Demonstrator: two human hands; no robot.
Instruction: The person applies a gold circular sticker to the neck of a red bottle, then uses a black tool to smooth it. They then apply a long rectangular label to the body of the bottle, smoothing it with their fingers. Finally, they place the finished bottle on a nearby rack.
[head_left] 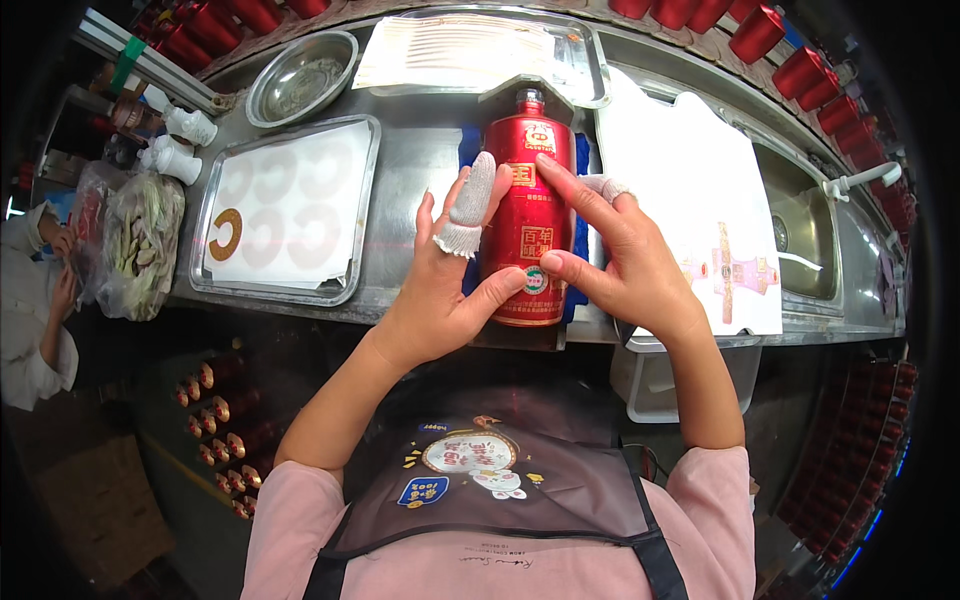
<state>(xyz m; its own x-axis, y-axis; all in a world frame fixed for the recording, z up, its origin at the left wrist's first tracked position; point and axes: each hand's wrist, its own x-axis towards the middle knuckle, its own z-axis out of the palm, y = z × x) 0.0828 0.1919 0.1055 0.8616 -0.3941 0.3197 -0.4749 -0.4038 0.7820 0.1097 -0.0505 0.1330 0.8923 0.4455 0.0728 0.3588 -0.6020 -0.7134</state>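
Observation:
A red bottle [528,215] with gold labels and a dark cap lies on its back in a holder with blue padding [581,240], its neck pointing away from me. My left hand [440,270] is spread open at the bottle's left side, the thumb tip touching its lower front. A pale knitted cover [474,205] wraps one of its fingers. From the right, my right hand [620,245] rests on the bottle with index finger and thumb stretched apart, the index tip beside the upper gold label [523,175]. Another pale cover [606,186] shows on a finger of this hand.
Left on the steel counter is a tray [366,215] with a gold ring-shaped label [225,235]; a metal bowl [302,78] stands beyond. White sheets [655,150] with label pieces lie right, before a sink [800,215]. A co-worker's hand [62,240] shows far left, near bagged material [140,240].

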